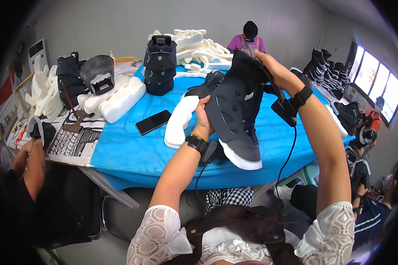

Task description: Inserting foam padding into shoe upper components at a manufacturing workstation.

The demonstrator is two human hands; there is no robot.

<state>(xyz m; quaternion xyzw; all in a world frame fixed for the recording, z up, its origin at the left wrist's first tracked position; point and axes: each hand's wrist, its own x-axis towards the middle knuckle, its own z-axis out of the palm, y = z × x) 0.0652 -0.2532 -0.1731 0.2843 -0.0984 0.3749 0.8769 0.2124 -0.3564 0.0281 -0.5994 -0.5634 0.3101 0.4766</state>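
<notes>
A dark grey boot (pixel 234 108) with a white toe edge and stitching is held up over the near side of the table, toe pointing down toward me. My left hand (pixel 202 118) grips its left side, the fingers partly hidden behind it. Up at the black cuff, my right hand (pixel 274 70) is closed on the top edge, where a dark flap hangs beside it. A white sole-shaped foam piece (pixel 177 126) lies just left of my left hand. Behind the boot, another dark boot part (pixel 206 85) rests on the table, partly covered.
The blue-covered table (pixel 128 157) carries a black phone (pixel 154 122), stacked dark boot parts (pixel 160 66) and a white foam pile (pixel 199 46). Dark boots (pixel 325 73) stand at far right. A person (pixel 247 42) is across the table; a co-worker's hands (pixel 33 145) work at left. Cables hang from my wrists.
</notes>
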